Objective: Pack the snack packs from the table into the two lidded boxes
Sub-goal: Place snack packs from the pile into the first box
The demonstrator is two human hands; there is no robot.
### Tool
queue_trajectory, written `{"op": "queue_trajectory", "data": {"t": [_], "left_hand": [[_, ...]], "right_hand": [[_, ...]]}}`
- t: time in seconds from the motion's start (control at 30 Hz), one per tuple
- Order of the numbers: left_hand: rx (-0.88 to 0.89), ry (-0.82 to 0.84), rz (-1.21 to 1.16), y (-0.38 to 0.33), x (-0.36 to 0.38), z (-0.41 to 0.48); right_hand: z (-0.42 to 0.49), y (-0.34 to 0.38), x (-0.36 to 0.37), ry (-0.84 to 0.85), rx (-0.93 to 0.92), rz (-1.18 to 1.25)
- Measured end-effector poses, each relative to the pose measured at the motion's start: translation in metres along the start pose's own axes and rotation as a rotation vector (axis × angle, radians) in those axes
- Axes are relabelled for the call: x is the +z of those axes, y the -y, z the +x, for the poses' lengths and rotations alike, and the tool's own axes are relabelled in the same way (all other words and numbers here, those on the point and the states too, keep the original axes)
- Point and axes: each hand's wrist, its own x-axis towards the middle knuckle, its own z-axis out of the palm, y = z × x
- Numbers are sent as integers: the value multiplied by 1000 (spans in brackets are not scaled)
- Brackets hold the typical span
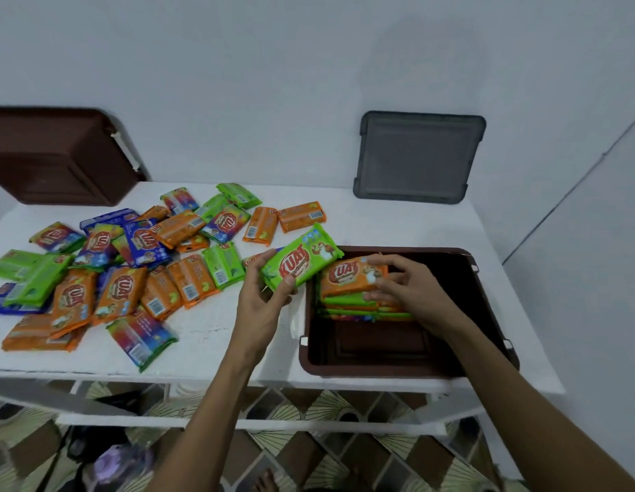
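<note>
left hand (262, 296) pinches a green pack (302, 261) beside the brown box (309, 349); right hand (405, 282) grips the orange pack (351, 275) topping the stack inside. laid crooked, that stack could slump, i'd say.

KUAT in red letters on green pack (302, 261) just left of box (305, 349), KUAT on top orange pack (351, 275) inside box, KUAT on loose orange pack (119, 291) and blue pack (145, 243) well left of box, smaller print unreadable

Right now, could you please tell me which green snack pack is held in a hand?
The green KUAT snack pack gripped by the left hand beside the brown plastic box; the others lie on the white table or inside that box.
</note>
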Motion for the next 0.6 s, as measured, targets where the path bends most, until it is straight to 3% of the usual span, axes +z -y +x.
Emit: {"op": "queue_trajectory", "data": {"t": [0.23, 0.37, 0.47, 0.6], "left_hand": [[14, 66, 62, 2, 3, 1], [21, 55, 77, -5, 6, 1], [50, 60, 92, -14, 9, 4], [77, 215, 84, -30, 19, 9]], "right_hand": [[14, -21, 1, 20, -91, -710], [5, -10, 5, -96, -229, -826], [2, 0, 8, -236, -253, -538], [-10, 30, 11, -15, -105, 136]]}}
